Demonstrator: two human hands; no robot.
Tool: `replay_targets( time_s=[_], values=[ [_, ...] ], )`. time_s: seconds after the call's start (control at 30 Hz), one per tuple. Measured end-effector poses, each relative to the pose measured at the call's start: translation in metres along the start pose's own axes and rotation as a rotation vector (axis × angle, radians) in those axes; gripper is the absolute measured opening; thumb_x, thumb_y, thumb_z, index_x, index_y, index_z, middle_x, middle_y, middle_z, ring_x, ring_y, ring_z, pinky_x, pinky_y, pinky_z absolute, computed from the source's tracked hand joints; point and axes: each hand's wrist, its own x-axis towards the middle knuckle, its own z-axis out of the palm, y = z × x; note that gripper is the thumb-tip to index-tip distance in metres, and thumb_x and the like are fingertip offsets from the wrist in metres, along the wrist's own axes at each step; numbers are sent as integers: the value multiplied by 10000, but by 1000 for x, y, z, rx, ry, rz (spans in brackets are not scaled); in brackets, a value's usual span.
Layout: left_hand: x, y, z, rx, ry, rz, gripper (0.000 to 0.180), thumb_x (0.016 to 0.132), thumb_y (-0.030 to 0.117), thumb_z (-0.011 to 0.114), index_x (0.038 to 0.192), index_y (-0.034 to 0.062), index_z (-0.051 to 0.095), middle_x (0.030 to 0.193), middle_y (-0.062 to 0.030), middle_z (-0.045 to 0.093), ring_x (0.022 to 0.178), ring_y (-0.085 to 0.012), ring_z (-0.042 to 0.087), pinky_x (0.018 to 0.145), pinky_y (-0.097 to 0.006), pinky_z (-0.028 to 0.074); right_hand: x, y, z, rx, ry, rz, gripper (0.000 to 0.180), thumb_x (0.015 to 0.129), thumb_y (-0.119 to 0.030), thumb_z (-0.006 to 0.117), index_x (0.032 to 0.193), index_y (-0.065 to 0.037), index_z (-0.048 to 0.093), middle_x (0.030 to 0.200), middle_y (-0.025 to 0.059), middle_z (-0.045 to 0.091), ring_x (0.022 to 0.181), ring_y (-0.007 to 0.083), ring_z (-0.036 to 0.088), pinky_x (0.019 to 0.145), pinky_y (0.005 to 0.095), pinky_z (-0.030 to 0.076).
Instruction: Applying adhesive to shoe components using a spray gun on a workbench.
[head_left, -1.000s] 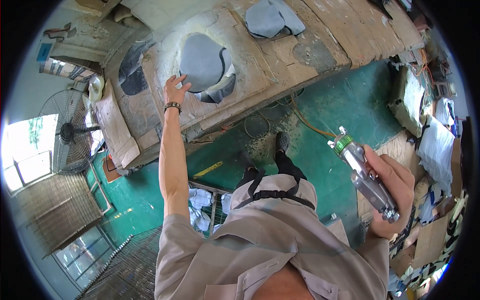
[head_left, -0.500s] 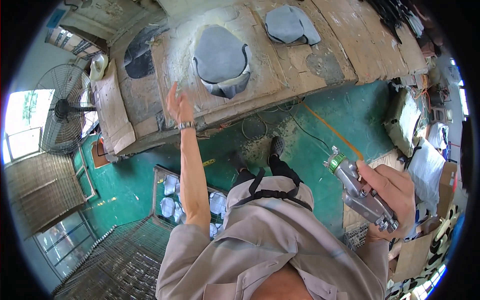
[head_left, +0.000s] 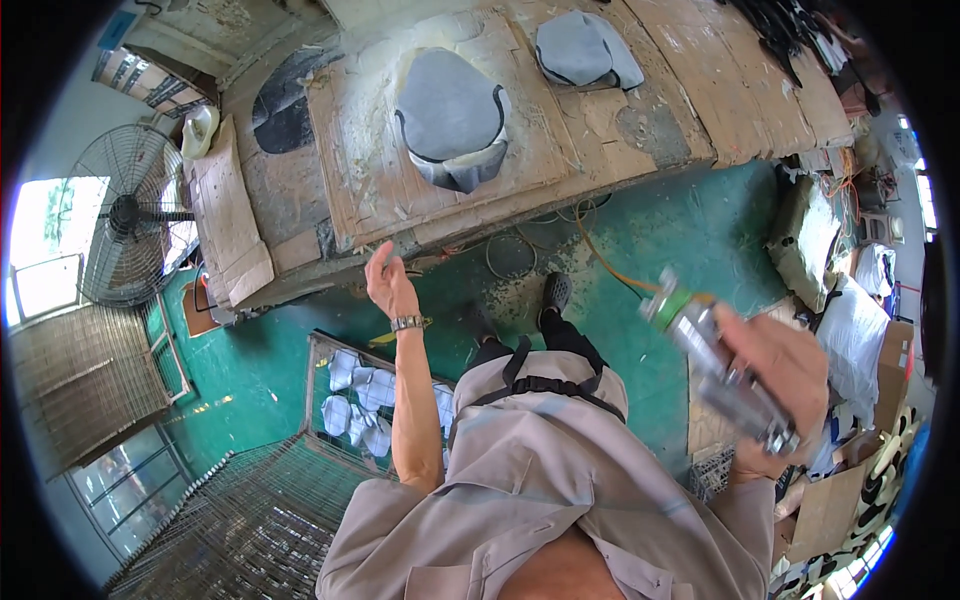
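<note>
My right hand [head_left: 785, 365] is wrapped round a metal spray gun [head_left: 718, 360] with a green ring, held out over the floor on the right; motion blurs both. Near the front edge of the workbench [head_left: 450, 225], my left hand [head_left: 393, 285] is empty, with its fingers loosely apart. A grey fabric piece with black edging [head_left: 450, 105] lies in the middle of a worn cardboard sheet [head_left: 535, 165], its near end folded. Farther right on the bench rests a second grey fabric piece [head_left: 575, 48]. Neither hand touches these pieces.
An orange hose [head_left: 600, 255] runs from below the bench toward the spray gun. At the left stand a large fan [head_left: 125, 215] and wire racks [head_left: 250, 510]. Grey pieces [head_left: 355, 425] lie on a rack by my left arm. Boxes [head_left: 893, 375] stand right.
My left hand has drawn back toward me from above the bench, off the cardboard. My right hand stays in about the same place with the spray gun, now blurred.
</note>
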Motion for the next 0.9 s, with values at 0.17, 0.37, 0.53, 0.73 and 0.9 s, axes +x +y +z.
replay_targets(
  time_s=[0.17, 0.37, 0.53, 0.73, 0.9],
  values=[
    [50, 51, 62, 177, -99, 280, 346, 858, -28, 680, 1176, 94, 742, 1234, -119, 648, 1084, -257, 664, 949, -349, 528, -10, 13, -20, 31, -130, 45, 556, 700, -119, 793, 1244, -22, 735, 723, 65, 616, 616, 193, 609, 565, 299, 445],
    [131, 99, 137, 633, -200, 770, 408, 785, 172, 808, 1190, 149, 759, 1324, -103, 654, 1313, -322, 536, 1096, -479, 433, -20, 10, -38, -93, -16, 345, 504, 832, -316, 615, 1202, -7, 762, 906, 139, 706, 823, 263, 655, 761, 324, 455],
    [153, 79, 144, 683, -271, 679, 333, 683, 228, 872, 1010, 184, 828, 1260, -35, 684, 1315, -293, 541, 1089, -454, 442, -36, 44, -46, 0, 68, 273, 591, 784, -315, 662, 1273, 15, 699, 791, 131, 652, 697, 270, 662, 638, 330, 479],
    [165, 140, 167, 753, -316, 850, 252, 664, 212, 866, 911, 174, 836, 1136, -24, 707, 1183, -272, 614, 1005, -426, 492, -70, 77, -48, 223, 91, 384, 635, 737, -246, 629, 1307, 31, 667, 861, 183, 648, 752, 330, 668, 667, 336, 489],
    [170, 259, 236, 758, -308, 1128, 180, 700, 235, 861, 856, 158, 813, 1094, -44, 705, 1091, -281, 636, 948, -426, 505, -108, 107, -37, 346, 139, 465, 731, 641, -26, 588, 1370, 18, 623, 925, 198, 654, 813, 379, 668, 725, 357, 514]
  ],
)
